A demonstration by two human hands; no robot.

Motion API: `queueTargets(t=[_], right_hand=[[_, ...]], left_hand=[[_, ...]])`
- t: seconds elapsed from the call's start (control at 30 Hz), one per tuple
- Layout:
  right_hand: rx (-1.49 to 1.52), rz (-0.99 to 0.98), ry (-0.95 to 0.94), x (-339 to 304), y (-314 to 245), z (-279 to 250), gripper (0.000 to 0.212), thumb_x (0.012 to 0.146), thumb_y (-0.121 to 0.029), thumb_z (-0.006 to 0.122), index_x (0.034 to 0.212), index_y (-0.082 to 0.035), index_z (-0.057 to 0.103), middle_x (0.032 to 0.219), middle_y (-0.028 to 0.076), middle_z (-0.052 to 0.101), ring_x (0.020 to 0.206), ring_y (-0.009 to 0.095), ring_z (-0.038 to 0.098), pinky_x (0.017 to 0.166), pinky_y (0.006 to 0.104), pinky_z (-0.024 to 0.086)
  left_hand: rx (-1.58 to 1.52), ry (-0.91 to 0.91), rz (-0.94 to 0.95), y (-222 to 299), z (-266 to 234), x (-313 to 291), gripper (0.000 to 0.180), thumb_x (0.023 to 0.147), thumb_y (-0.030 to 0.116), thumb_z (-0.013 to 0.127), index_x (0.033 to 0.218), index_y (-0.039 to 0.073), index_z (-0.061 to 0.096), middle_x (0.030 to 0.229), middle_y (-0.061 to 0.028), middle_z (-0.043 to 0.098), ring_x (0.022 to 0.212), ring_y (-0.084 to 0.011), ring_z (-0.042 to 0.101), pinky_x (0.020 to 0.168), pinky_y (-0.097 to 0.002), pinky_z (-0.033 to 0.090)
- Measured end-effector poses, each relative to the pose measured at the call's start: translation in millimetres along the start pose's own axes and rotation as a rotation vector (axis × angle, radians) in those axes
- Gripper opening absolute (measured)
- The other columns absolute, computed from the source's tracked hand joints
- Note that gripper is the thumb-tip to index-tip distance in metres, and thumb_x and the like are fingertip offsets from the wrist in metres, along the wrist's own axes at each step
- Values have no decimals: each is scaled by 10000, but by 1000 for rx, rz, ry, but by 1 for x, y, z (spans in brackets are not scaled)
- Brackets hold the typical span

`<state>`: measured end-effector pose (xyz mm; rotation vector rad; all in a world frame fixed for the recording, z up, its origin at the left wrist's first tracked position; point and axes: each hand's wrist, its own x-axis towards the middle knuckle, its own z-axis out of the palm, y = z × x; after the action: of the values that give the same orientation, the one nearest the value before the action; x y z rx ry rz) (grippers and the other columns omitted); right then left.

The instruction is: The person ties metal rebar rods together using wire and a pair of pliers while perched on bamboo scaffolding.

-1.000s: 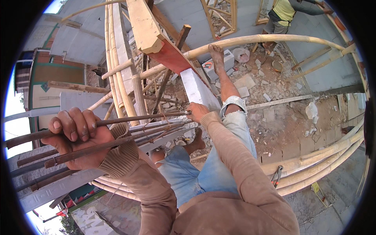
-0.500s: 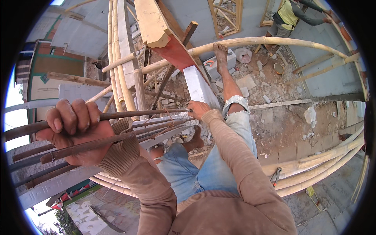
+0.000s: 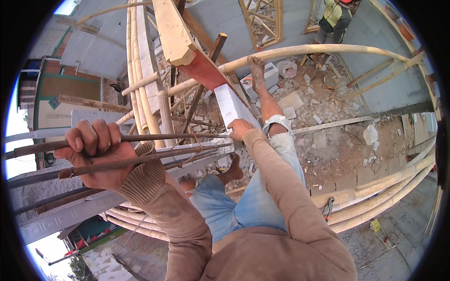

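Observation:
My left hand is closed around a rusty steel bar, the upper one of a bundle tied with thin wire. A second bar crosses in front of its palm, and several more lie below. My right hand is at the far end of the upper bar, beside the lower end of a white block-like column. Its fingers are curled near the bar's tip; whether they grip the bar or the column's edge is hidden. A grey-white beam runs beneath the bars.
Bamboo poles cross ahead, and more poles run at the right with pliers hanging there. A wooden formwork board slopes above the column. Rubble covers the ground below. A co-worker stands at the far right. My bare foot rests on the bamboo.
The upper bar lies more level, and my left hand has shifted slightly right. My right hand's fingers have moved a little at the bar's end. The co-worker has straightened and lowered their arms.

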<state>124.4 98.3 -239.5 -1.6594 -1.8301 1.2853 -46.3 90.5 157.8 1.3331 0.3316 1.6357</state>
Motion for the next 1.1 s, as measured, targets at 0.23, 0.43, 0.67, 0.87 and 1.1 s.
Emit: queueTargets(t=[0.23,0.43,0.67,0.87,1.1], right_hand=[[460,-153,-30,7,-14,-15,358,681,-63,689,1035,-57,747,997,123,738,905,239,693,846,338,529],[196,-184,-147,0,-25,16,416,717,-190,777,1124,-117,732,1097,143,718,1011,274,677,939,356,503],[98,-163,-203,6,-21,21,362,818,-397,741,1056,-127,708,951,176,692,925,349,660,826,445,491],[10,-118,-235,4,-29,13,378,842,-411,721,1108,-144,689,980,165,693,954,342,656,849,453,492],[-20,-138,-252,4,-33,12,371,858,-402,711,1109,-130,699,1004,163,694,973,342,655,852,447,497]], left_hand=[[-14,-50,-7,1,-9,-1,383,1024,460,470,856,117,505,628,44,299,522,-81,220,465,-261,169],[-1,-45,-12,1,0,0,353,1027,414,481,840,117,519,624,43,319,513,-78,229,473,-250,202],[4,-82,43,-6,-3,2,401,1045,424,428,902,82,579,624,23,386,485,-88,351,435,-239,263],[53,68,61,-9,-2,-7,482,1032,467,428,973,43,649,634,-12,473,471,-118,448,419,-227,332],[-4,-19,9,-6,-10,-2,484,1023,478,443,978,44,653,652,-23,509,500,-122,466,443,-246,362]])
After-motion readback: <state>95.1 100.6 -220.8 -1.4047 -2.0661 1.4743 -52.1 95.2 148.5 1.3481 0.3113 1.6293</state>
